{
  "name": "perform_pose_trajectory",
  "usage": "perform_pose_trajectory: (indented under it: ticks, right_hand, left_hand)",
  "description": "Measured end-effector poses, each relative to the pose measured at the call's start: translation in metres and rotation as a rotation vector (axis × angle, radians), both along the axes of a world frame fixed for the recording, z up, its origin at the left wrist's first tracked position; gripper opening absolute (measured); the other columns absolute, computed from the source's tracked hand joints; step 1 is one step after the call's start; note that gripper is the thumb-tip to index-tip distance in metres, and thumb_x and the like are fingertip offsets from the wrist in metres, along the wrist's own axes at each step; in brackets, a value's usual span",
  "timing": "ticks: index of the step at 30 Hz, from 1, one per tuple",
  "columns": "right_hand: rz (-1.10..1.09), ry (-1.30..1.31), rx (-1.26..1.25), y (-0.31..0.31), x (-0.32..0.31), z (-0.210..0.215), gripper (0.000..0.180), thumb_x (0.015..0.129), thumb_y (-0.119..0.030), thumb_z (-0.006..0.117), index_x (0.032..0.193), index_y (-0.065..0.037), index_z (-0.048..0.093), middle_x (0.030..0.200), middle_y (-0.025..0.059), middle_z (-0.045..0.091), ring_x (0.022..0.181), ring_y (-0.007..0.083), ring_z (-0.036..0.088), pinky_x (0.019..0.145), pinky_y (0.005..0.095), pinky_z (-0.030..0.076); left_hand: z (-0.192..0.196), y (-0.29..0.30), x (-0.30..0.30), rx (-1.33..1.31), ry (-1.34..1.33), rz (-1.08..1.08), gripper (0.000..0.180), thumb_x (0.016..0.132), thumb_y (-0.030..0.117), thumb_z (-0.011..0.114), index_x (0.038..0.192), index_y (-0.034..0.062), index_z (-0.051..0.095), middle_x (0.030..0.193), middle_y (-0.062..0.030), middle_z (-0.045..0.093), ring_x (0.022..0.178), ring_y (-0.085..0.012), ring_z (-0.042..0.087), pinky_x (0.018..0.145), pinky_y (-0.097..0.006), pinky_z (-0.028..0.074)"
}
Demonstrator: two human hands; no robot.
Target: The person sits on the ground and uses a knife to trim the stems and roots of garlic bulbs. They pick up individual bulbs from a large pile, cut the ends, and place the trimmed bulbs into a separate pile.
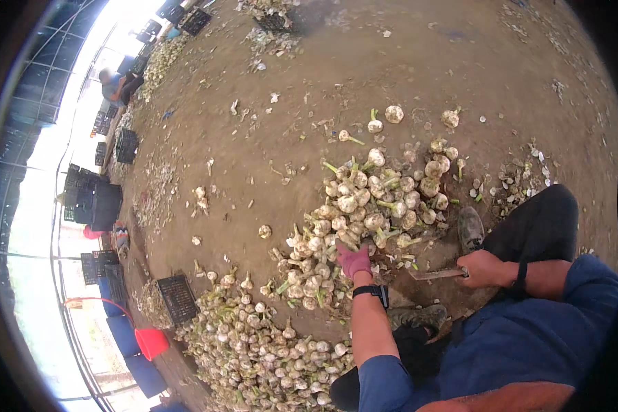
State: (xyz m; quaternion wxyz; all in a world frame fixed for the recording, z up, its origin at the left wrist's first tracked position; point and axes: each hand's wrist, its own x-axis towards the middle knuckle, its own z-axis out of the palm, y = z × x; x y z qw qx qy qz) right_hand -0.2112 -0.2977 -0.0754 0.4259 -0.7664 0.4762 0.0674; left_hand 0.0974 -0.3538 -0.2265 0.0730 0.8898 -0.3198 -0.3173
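Note:
A heap of garlic bulbs (360, 202) with green stem stubs lies on the dirt floor in front of me. My left hand (354, 262), in a pink glove, reaches into its near side. Its fingers close around a garlic bulb, partly hidden among the others. To the right, my right hand (482, 268) is bare and wrapped round the handle of a knife (436, 275). The blade points left toward the gloved hand and stays apart from the heap. My shoes (470, 230) rest close to the bulbs.
A bigger garlic pile (268, 350) spreads at the lower left, beside a black plastic crate (177, 299). A red bucket (151, 343) and stacked dark crates (93, 199) line the left wall. Another person (117, 86) sits far off at the upper left. Peel scraps (522, 178) litter the floor.

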Motion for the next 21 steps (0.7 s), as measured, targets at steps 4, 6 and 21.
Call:
perform_pose_trajectory:
  ticks: [4, 6, 21]
  right_hand:
    - [0.023, -0.058, 0.018, -0.007, 0.01, -0.005, 0.034, 0.078, -0.036, 0.066, 0.082, -0.003, 0.061, 0.07, 0.0213, 0.061, 0.071, 0.0422, 0.061, 0.063, 0.0499, 0.048]
    - [0.048, -0.108, -0.005, -0.007, 0.015, -0.006, 0.036, 0.078, -0.038, 0.065, 0.081, -0.002, 0.061, 0.07, 0.0224, 0.061, 0.071, 0.0423, 0.061, 0.064, 0.05, 0.048]
    - [-0.167, -0.5, -0.059, 0.018, 0.007, 0.031, 0.044, 0.089, -0.043, 0.056, 0.082, 0.001, 0.059, 0.072, 0.0233, 0.06, 0.071, 0.0429, 0.059, 0.063, 0.0468, 0.046]
  left_hand:
    - [-0.017, 0.027, 0.015, -0.242, 0.208, 0.09, 0.088, 0.075, 0.023, 0.073, 0.148, 0.013, 0.024, 0.141, -0.0218, 0.042, 0.127, -0.033, 0.046, 0.101, -0.04, 0.04]
    - [-0.034, 0.055, 0.034, -0.341, 0.293, 0.159, 0.074, 0.08, 0.012, 0.067, 0.145, 0.0057, 0.032, 0.135, -0.0159, 0.05, 0.119, -0.0266, 0.053, 0.095, -0.035, 0.044]
    - [0.178, 0.149, -0.1, -0.617, 0.964, -0.173, 0.046, 0.087, 0.011, 0.064, 0.129, 0.0015, 0.049, 0.115, -0.0056, 0.06, 0.097, -0.0138, 0.058, 0.083, -0.027, 0.047]
